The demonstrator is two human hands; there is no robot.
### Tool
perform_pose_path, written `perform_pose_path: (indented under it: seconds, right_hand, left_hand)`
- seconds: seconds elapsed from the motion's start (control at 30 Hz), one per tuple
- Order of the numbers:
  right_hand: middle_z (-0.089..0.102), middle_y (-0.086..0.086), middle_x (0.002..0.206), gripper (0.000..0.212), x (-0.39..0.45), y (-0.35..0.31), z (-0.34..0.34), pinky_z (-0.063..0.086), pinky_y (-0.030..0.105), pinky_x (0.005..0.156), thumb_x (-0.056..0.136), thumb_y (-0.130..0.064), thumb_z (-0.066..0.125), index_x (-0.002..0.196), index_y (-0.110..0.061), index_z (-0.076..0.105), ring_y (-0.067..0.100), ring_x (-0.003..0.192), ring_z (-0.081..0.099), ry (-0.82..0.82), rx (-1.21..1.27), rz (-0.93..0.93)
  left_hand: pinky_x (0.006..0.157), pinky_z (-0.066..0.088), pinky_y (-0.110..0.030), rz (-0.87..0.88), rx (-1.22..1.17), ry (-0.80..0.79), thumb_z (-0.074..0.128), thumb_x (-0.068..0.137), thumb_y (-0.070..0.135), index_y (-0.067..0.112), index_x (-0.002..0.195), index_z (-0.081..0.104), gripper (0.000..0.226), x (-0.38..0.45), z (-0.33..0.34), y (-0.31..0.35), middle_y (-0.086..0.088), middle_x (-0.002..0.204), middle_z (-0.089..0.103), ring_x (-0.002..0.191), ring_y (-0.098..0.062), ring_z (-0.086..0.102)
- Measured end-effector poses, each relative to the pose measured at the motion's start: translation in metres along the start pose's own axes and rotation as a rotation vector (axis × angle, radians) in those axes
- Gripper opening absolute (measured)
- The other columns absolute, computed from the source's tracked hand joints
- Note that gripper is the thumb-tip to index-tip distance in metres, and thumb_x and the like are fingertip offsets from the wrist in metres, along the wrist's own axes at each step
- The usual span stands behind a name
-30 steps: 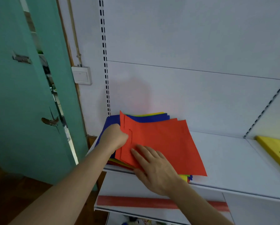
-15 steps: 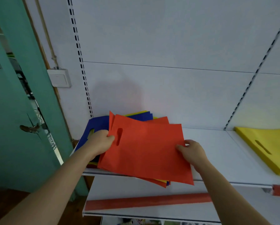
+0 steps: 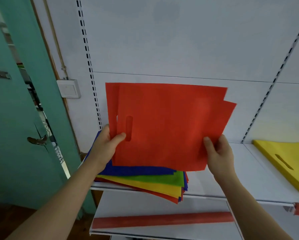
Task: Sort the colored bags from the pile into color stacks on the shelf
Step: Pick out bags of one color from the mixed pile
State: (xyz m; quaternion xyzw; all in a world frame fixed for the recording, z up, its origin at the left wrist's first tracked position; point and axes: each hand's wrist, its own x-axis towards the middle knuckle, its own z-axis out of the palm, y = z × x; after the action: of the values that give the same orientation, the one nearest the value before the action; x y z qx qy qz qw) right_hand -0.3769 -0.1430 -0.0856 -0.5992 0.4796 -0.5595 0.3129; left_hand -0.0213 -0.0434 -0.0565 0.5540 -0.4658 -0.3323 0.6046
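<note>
Up in the air, above the pile point(image 3: 145, 179), two red bags point(image 3: 164, 125), one behind the other, held flat and facing the camera. On the left edge, the left hand point(image 3: 105, 148), thumb point(image 3: 118, 137) curled over the front just beside the handle slot point(image 3: 128, 128), other fingers hidden behind the red. On the lower right corner, the right hand point(image 3: 218, 153), thumb point(image 3: 208, 144) pressed on the front, other fingers tucked behind too. So, pinched from both sides, with the red stretched between the two hands.

Under them, on the white shelf point(image 3: 223, 184), the pile: blue on top, then green, yellow and red peeking out at the front edge. Far off to the right on the same shelf, a yellow stack point(image 3: 287, 161) lying flat, well apart from the pile. Off to the left, a green door point(image 3: 15, 135) and a white wall switch point(image 3: 68, 88).
</note>
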Motion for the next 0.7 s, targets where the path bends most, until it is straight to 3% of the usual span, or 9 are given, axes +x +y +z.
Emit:
perform_pose_path:
  seconds: [0.07,0.13,0.23,0.3,0.43,0.53,0.6,0.7]
  right_hand:
    - [0.073,-0.011,0.103,0.019,-0.008,-0.006,0.004,0.057,0.038,0.077,0.096,-0.043,0.07,0.112,-0.038,0.061,0.012,0.094,0.07,-0.015,0.075,-0.033]
    - [0.075,-0.014,0.113,0.028,-0.016,-0.009,0.007,0.057,0.036,0.083,0.097,-0.032,0.075,0.121,-0.039,0.062,0.007,0.101,0.072,-0.041,0.083,-0.023]
    - [0.077,-0.017,0.108,0.022,-0.024,-0.01,0.007,0.06,0.043,0.084,0.092,-0.042,0.071,0.114,-0.04,0.068,0.008,0.097,0.073,-0.027,-0.002,0.023]
    - [0.077,-0.016,0.099,0.019,-0.026,-0.019,0.008,0.059,0.042,0.079,0.089,-0.049,0.068,0.106,-0.041,0.068,0.01,0.089,0.073,0.019,-0.058,0.022]
    - [0.072,-0.014,0.091,0.03,-0.029,-0.035,0.012,0.055,0.04,0.067,0.088,-0.063,0.069,0.099,-0.037,0.06,0.006,0.077,0.068,0.149,-0.082,-0.012]
    - [0.074,-0.017,0.1,0.029,-0.038,-0.033,0.015,0.057,0.04,0.074,0.088,-0.059,0.07,0.109,-0.041,0.062,0.005,0.087,0.071,0.102,-0.084,0.025]
    - [0.076,-0.016,0.1,0.021,-0.042,-0.027,0.014,0.06,0.048,0.082,0.092,-0.048,0.067,0.111,-0.041,0.065,0.01,0.091,0.072,0.085,-0.15,0.063]
    - [0.074,-0.016,0.103,0.013,-0.046,-0.023,0.008,0.058,0.05,0.087,0.101,-0.038,0.061,0.113,-0.04,0.062,0.012,0.095,0.07,0.134,-0.199,0.065]
  left_hand:
    - [0.101,0.054,-0.046,-0.006,0.059,0.018,0.077,0.094,0.038,0.04,0.138,0.054,0.049,0.001,0.006,0.001,0.011,0.127,0.071,0.118,-0.014,0.068]
    - [0.104,0.053,-0.05,0.009,0.162,0.064,0.075,0.096,0.04,0.037,0.139,0.05,0.05,0.002,0.013,0.001,0.011,0.127,0.069,0.118,-0.015,0.067]
    - [0.103,0.054,-0.044,0.001,0.17,0.012,0.066,0.103,0.036,0.041,0.136,0.057,0.034,0.003,0.018,-0.002,0.017,0.122,0.071,0.112,-0.005,0.067]
    - [0.091,0.056,-0.037,-0.017,0.112,-0.051,0.062,0.101,0.031,0.049,0.121,0.068,0.027,0.002,0.017,-0.001,0.019,0.113,0.074,0.101,0.001,0.069]
    - [0.086,0.054,-0.039,-0.058,-0.097,-0.148,0.065,0.092,0.038,0.033,0.107,0.073,0.018,0.004,0.014,-0.002,0.005,0.111,0.077,0.103,-0.013,0.073]
    - [0.083,0.056,-0.036,0.007,0.107,-0.087,0.07,0.098,0.044,0.037,0.097,0.065,0.01,0.01,0.018,-0.011,0.009,0.101,0.075,0.093,-0.003,0.072]
    - [0.082,0.054,-0.032,0.057,0.166,-0.064,0.064,0.102,0.046,0.042,0.108,0.064,0.007,0.011,0.022,-0.016,0.012,0.102,0.073,0.094,0.003,0.069]
    - [0.083,0.051,-0.026,0.084,0.203,-0.083,0.05,0.104,0.058,0.038,0.132,0.057,0.036,0.009,0.023,-0.018,0.019,0.112,0.07,0.101,0.009,0.065]
